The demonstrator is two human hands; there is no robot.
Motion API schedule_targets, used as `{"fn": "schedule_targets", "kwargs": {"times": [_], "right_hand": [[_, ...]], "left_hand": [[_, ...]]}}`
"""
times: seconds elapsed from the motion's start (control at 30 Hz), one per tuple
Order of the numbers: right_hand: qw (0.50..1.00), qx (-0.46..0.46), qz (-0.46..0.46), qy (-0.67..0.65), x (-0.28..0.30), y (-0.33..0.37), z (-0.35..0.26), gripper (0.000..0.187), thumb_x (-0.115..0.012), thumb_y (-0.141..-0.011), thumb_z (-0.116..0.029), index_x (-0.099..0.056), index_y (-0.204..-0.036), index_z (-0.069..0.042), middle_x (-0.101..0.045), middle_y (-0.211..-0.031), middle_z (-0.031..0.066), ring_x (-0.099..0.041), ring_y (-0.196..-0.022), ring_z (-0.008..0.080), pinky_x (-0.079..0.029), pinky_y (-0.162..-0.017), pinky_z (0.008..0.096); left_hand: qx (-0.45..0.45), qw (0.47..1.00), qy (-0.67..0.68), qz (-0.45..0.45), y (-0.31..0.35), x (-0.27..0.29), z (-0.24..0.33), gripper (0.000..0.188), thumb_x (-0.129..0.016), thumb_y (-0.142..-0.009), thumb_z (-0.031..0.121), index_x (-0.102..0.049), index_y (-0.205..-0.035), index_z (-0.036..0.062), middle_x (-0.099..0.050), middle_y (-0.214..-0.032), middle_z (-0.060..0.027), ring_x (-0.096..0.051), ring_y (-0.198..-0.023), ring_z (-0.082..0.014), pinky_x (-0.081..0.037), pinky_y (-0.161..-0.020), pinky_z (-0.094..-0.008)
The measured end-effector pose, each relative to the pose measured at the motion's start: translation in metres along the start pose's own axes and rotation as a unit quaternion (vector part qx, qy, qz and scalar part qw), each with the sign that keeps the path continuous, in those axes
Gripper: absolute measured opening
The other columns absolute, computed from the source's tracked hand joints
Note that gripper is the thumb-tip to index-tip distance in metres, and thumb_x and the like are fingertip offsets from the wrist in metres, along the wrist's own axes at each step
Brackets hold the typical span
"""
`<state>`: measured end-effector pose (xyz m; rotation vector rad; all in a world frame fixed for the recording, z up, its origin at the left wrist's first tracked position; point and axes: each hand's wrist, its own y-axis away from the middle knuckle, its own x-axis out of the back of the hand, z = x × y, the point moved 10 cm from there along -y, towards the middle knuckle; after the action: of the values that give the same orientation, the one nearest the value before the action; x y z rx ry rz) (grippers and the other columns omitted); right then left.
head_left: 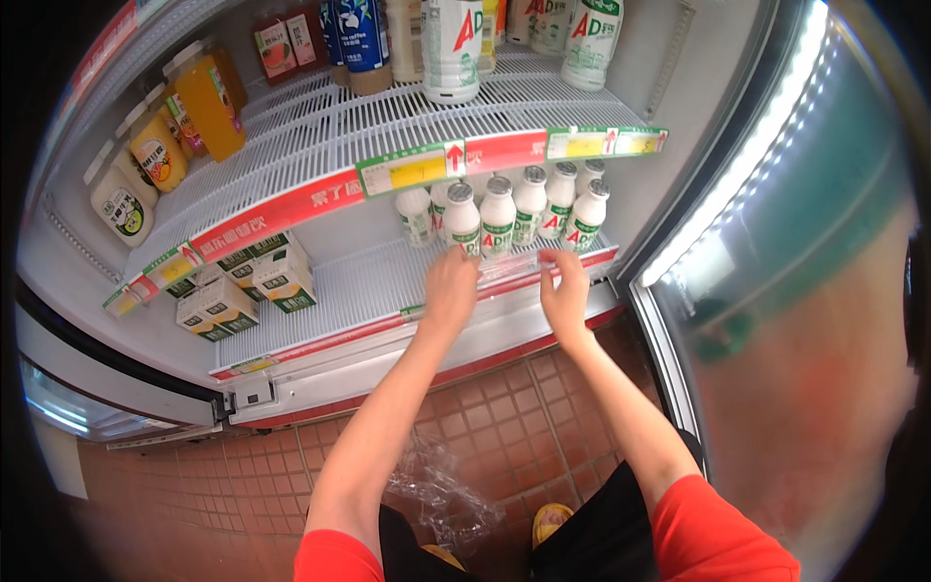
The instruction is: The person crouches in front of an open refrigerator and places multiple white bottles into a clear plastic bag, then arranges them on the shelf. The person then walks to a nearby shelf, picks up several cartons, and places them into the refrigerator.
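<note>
Several small white bottles (497,215) with grey foil caps and green-and-white labels stand upright, grouped at the right of the lower fridge shelf. My left hand (452,289) is at the front of the group, against the nearest left bottle; its fingers curl away and are mostly hidden. A strip of clear plastic film (509,269) lies along the shelf front between my hands. My right hand (565,296) is at its right end, below the rightmost bottle, fingers bent and thumb apart from them. Whether the fingertips touch the film is hard to tell.
Green-and-white cartons (218,308) stand on the lower shelf's left. Larger bottles (453,53) and juices fill the upper wire shelf (330,126), which overhangs the small bottles. The glass door (776,320) stands open at right. Crumpled clear plastic (441,490) lies on the tiled floor by my feet.
</note>
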<state>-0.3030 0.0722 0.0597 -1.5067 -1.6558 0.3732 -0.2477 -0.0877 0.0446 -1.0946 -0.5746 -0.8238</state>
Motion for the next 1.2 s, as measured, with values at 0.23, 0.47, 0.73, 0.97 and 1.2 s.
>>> {"fn": "schedule_targets", "kwargs": {"times": [0.23, 0.47, 0.73, 0.97, 1.2], "right_hand": [[0.957, 0.049, -0.281, 0.047, -0.09, 0.183, -0.059, 0.019, -0.049, -0.064, 0.002, -0.052, -0.082, -0.002, -0.052, -0.076, 0.0149, -0.049, -0.076, 0.0321, -0.038, -0.07, 0.0415], [0.799, -0.051, -0.596, 0.064, -0.15, 0.357, -0.085, 0.079, -0.066, -0.065, -0.044, -0.033, -0.125, -0.005, -0.034, -0.121, 0.024, -0.036, -0.111, 0.0399, -0.034, -0.083, 0.0562], [0.739, 0.13, -0.641, 0.16, -0.144, 0.457, -0.105, 0.064, -0.057, -0.073, -0.036, -0.034, -0.129, -0.016, -0.036, -0.122, 0.0221, -0.035, -0.113, 0.0388, -0.033, -0.083, 0.0604], [0.787, -0.018, -0.615, -0.05, -0.156, 0.472, -0.055, 0.023, -0.048, -0.076, -0.008, -0.054, -0.098, -0.006, -0.047, -0.099, 0.0184, -0.048, -0.095, 0.035, -0.043, -0.076, 0.0443], [0.829, -0.185, -0.509, -0.138, -0.164, 0.444, -0.041, 0.022, -0.053, -0.066, 0.0, -0.055, -0.089, -0.001, -0.048, -0.096, 0.0204, -0.049, -0.092, 0.037, -0.042, -0.081, 0.0405]], "left_hand": [[-0.023, 0.99, 0.137, -0.01, 0.039, 0.038, -0.007, 0.016, -0.059, -0.073, 0.002, -0.061, -0.089, -0.0008, -0.059, -0.087, -0.0157, -0.056, -0.083, -0.031, -0.045, -0.073, -0.0373], [-0.055, 0.988, 0.142, -0.009, 0.036, 0.026, 0.007, 0.016, -0.053, -0.075, 0.001, -0.058, -0.089, -0.0037, -0.057, -0.092, -0.0177, -0.052, -0.092, -0.0328, -0.043, -0.081, -0.0393], [0.02, 0.988, 0.145, -0.049, 0.114, 0.098, -0.009, 0.015, -0.056, -0.075, 0.001, -0.06, -0.09, 0.0, -0.06, -0.093, -0.0126, -0.055, -0.09, -0.0305, -0.045, -0.079, -0.0361], [0.209, 0.818, 0.234, -0.482, 0.308, 0.046, -0.112, 0.04, -0.06, -0.077, 0.029, -0.054, -0.111, 0.0091, -0.059, -0.101, -0.0154, -0.056, -0.096, -0.0287, -0.044, -0.083, -0.0348], [0.399, 0.648, 0.411, -0.502, 0.439, -0.006, -0.162, 0.047, -0.062, -0.077, 0.032, -0.05, -0.117, 0.0096, -0.056, -0.109, -0.0148, -0.054, -0.1, -0.0266, -0.043, -0.086, -0.0334]]}}
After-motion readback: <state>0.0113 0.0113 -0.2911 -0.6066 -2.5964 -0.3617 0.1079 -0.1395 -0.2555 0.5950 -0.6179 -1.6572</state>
